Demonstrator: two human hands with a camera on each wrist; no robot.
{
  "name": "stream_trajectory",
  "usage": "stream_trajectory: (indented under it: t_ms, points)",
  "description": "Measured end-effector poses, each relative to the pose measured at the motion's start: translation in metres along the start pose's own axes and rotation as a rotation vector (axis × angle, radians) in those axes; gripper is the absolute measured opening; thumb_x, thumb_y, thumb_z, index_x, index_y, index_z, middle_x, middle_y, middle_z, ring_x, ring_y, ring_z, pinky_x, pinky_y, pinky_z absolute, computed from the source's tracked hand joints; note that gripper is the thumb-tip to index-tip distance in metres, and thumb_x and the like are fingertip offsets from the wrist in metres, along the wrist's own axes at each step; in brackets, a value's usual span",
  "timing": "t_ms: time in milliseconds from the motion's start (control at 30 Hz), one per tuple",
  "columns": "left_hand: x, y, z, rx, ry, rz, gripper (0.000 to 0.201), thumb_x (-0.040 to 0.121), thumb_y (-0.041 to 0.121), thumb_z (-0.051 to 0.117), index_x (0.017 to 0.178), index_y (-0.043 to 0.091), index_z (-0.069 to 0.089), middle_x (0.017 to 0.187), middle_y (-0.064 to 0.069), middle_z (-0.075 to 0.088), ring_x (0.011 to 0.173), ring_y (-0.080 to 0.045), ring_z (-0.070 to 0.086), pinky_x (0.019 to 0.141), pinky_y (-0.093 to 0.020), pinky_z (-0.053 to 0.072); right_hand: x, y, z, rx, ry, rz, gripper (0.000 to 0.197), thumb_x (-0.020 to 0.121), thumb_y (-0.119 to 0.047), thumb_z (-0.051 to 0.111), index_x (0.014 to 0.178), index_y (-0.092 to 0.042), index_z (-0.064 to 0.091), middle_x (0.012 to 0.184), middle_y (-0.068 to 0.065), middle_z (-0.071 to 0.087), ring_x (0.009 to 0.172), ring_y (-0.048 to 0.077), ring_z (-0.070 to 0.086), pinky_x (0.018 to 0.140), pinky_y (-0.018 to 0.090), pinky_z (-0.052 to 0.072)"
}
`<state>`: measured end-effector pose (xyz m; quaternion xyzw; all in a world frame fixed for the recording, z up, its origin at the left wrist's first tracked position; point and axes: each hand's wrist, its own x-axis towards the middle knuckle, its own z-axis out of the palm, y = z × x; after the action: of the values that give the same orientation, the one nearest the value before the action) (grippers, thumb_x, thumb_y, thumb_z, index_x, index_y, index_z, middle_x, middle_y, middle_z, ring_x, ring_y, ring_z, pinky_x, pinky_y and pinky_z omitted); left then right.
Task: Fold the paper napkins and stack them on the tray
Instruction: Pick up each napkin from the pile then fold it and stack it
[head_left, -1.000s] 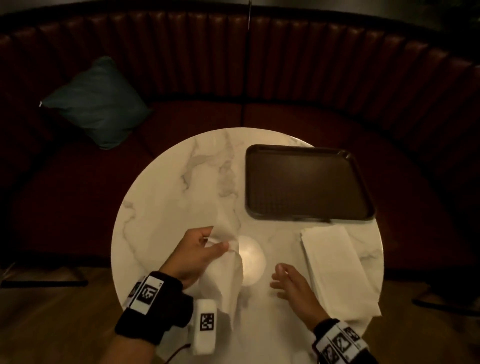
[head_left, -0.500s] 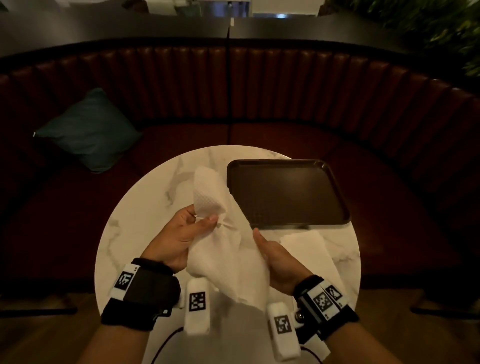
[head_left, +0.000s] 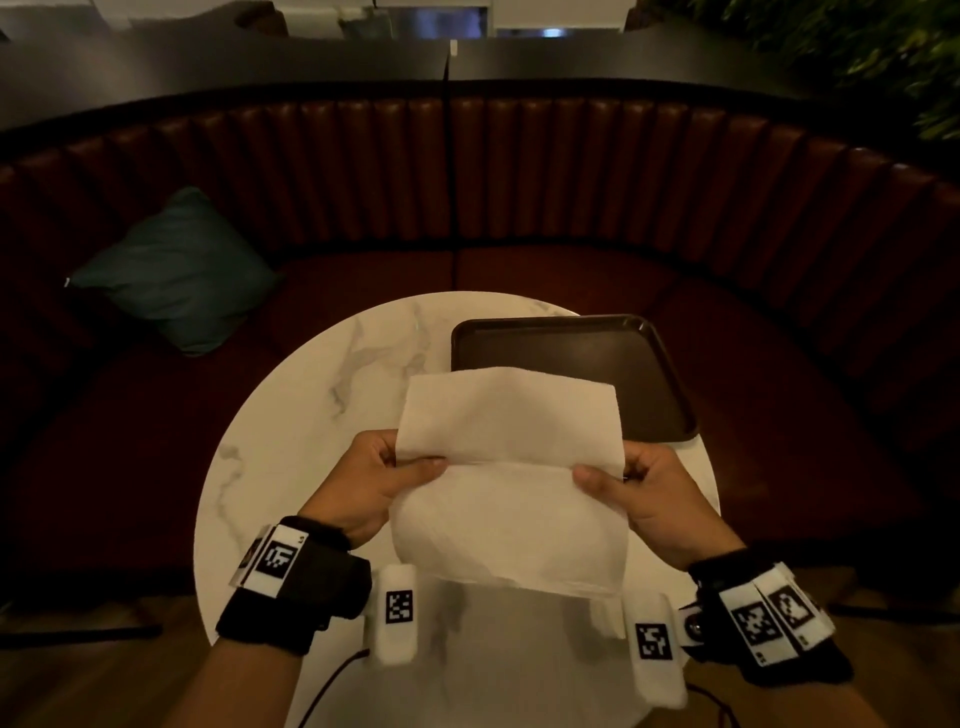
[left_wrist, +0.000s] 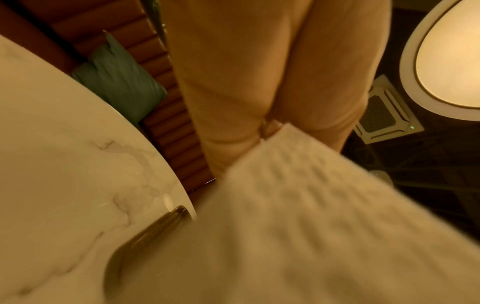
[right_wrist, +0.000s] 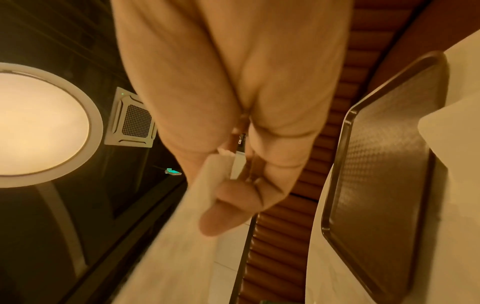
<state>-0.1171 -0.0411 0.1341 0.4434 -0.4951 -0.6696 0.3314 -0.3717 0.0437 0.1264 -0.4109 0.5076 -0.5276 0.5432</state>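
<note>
So both hands are up off the table with one white paper napkin (head_left: 511, 483) stretched between them. The left hand (head_left: 363, 483) pinches the napkin's left edge, thumb lying across the top of the sheet and the fingers curled in behind it. The right hand (head_left: 649, 488) does the same on the opposite edge, thumb on the near face, fingers tucked behind; the right wrist view shows the paper edge squeezed between thumb and fingers pretty clearly. There's a crease running straight across from one pinch to the other, so the upper half stands up past the thumbs and the lower half hangs down toward the wrists, sagging a bit.

Just beyond the grip, partly hidden behind the raised half of the napkin, is the dark brown tray (head_left: 649, 374), sitting flat on the round marble table (head_left: 291, 467). Nothing shows on the part of the tray I can see. Beside the tray, the right wrist view catches a white corner of paper (right_wrist: 441, 123), can't tell how many sheets

Off beyond the left hand there's a teal cushion (head_left: 176, 270) on the dark red booth seat (head_left: 571, 171)
</note>
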Motion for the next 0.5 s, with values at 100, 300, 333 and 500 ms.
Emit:
stream_trajectory:
  t_ms: [100,300,333,500]
  points:
    - [-0.001,-0.001,0.002,-0.031,0.022,0.010,0.021,0.080,-0.009,0.057,0.091,0.004,0.069,0.087,-0.007,0.074,0.085,-0.024,0.068,0.074,-0.029,0.058,0.001,0.004,-0.003,-0.008,0.027,-0.041,0.029,0.070,-0.018,0.072,0.098,-0.009,0.071,0.099,0.010,0.074,0.096,0.029,0.069,0.078,0.029,0.057]
    - [-0.001,0.002,-0.005,0.054,0.038,0.026,0.049,0.086,-0.012,0.046,0.049,0.013,0.064,0.061,-0.003,0.067,0.055,-0.015,0.064,0.043,-0.021,0.047,0.001,0.007,-0.018,-0.013,-0.040,-0.077,0.041,0.041,-0.045,0.091,0.065,-0.015,0.073,0.079,0.007,0.073,0.074,0.023,0.070,0.063,0.029,0.058]
    - [-0.001,0.004,-0.005,0.059,0.027,0.033,0.049,0.086,-0.012,0.045,0.049,0.013,0.063,0.061,-0.003,0.066,0.055,-0.014,0.064,0.042,-0.021,0.046,0.000,0.006,-0.020,-0.021,-0.059,-0.068,0.040,0.043,-0.043,0.091,0.064,-0.014,0.073,0.080,0.010,0.073,0.075,0.025,0.071,0.063,0.030,0.058]
    - [0.001,0.006,-0.003,0.040,0.013,0.027,0.049,0.089,-0.008,0.042,0.051,0.015,0.064,0.067,-0.006,0.065,0.058,-0.016,0.063,0.044,-0.022,0.047,-0.007,0.004,-0.028,-0.149,-0.128,-0.041,0.019,0.077,0.010,0.065,0.070,-0.005,0.074,0.085,0.015,0.072,0.082,0.026,0.069,0.069,0.026,0.057]
